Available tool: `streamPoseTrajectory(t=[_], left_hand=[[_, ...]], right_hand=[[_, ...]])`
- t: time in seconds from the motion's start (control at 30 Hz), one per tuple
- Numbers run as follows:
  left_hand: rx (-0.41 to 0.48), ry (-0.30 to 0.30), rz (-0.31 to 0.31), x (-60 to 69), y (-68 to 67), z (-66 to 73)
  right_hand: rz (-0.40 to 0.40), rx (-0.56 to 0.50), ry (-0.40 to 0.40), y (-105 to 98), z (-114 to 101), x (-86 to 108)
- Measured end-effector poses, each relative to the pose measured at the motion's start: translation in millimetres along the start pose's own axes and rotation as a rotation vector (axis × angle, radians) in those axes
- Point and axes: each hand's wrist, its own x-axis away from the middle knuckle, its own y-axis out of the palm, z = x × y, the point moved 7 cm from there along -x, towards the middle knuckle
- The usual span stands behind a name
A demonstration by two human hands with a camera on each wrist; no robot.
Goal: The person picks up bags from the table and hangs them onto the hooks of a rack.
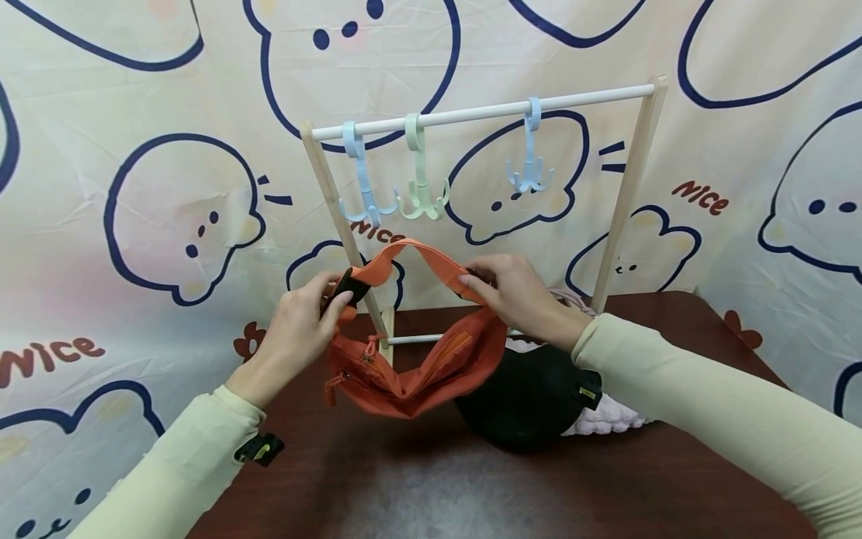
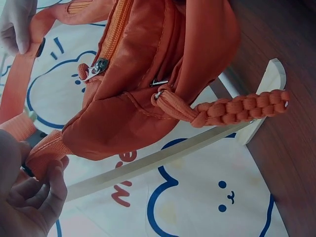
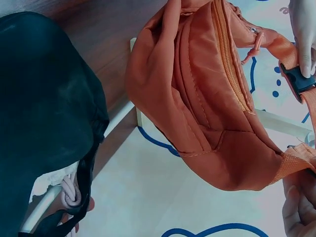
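Observation:
An orange waist bag (image 1: 411, 374) hangs in the air between both hands, its strap arched upward. My left hand (image 1: 296, 318) grips the strap at its black buckle (image 1: 352, 288). At the other side my right hand (image 1: 515, 292) pinches the strap (image 3: 296, 160) near the bag's end. The left wrist view shows the bag's zipper pull (image 2: 94, 71) and a braided orange cord (image 2: 237, 107) dangling from it. Behind the bag stands a wooden rack; on its white rail (image 1: 471, 114) hang two blue hooks (image 1: 364, 180) and a green hook (image 1: 420, 176).
A black bag (image 1: 525, 397) lies on the brown table (image 1: 350, 471) at the rack's right foot, over a white quilted item (image 1: 609, 415). The rack's right post (image 1: 629, 195) rises behind my right forearm. A patterned cloth covers the wall behind.

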Motion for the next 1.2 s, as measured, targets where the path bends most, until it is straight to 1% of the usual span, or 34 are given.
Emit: streamPoseTrajectory(t=[0.2, 0.3, 0.53, 0.77, 1.0, 1.2], left_hand=[[0.010, -0.016, -0.013, -0.2, -1.0, -0.8], [0.004, -0.012, -0.009, -0.7, -3.2, 0.1], [-0.007, 0.004, 0.021, -2.4, -8.9, 2.0], [-0.012, 0.034, 0.065, -4.4, -15.0, 4.4], [-0.015, 0.035, 0.079, -3.0, -18.6, 4.5], [-0.020, 0.052, 0.093, -2.4, -18.5, 4.6]], right_hand=[[0.000, 0.023, -0.016, -0.8, -3.1, -2.6], [-0.001, 0.041, -0.034, -1.2, -5.3, -4.7], [0.009, 0.066, -0.068, -3.1, -10.7, -8.8], [0.021, 0.071, -0.075, -5.0, -15.7, -13.1], [0.028, 0.074, -0.077, -4.8, -19.0, -14.7], [0.043, 0.070, -0.097, -5.4, -21.0, -14.8]])
